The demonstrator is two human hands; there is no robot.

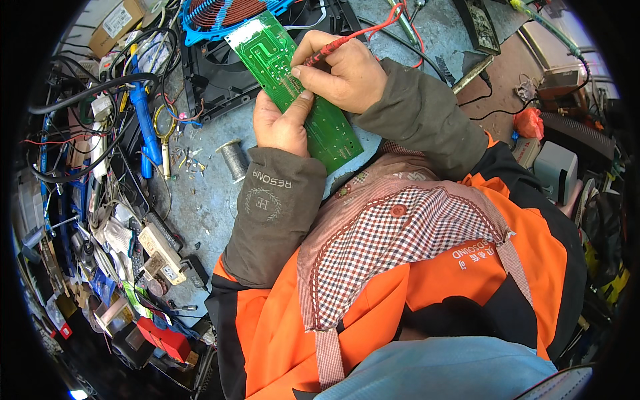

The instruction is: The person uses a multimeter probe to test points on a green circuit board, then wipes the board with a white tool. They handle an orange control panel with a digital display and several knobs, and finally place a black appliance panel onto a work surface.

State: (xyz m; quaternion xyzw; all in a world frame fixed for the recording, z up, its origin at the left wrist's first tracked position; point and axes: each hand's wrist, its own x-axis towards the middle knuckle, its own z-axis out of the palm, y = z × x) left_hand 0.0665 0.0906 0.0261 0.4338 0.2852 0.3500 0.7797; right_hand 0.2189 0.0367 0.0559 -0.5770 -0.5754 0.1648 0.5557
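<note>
A long green circuit board is tilted over the bench in front of me. My left hand grips its left edge, thumb lying on the face of the board. In my right hand is a red test probe, pinched between thumb and fingers and aimed at the middle of the board. My fingers hide the probe's tip, so I cannot tell whether it touches. From the probe a red lead runs up and to the right. Behind the board lies a black plastic housing, along with a copper coil on a blue frame.
On the grey bench, a spool of solder wire stands left of my left hand. Further left are a blue tube-shaped tool, tangled black cables, a power strip and a red box. A black bar-shaped part lies far right.
</note>
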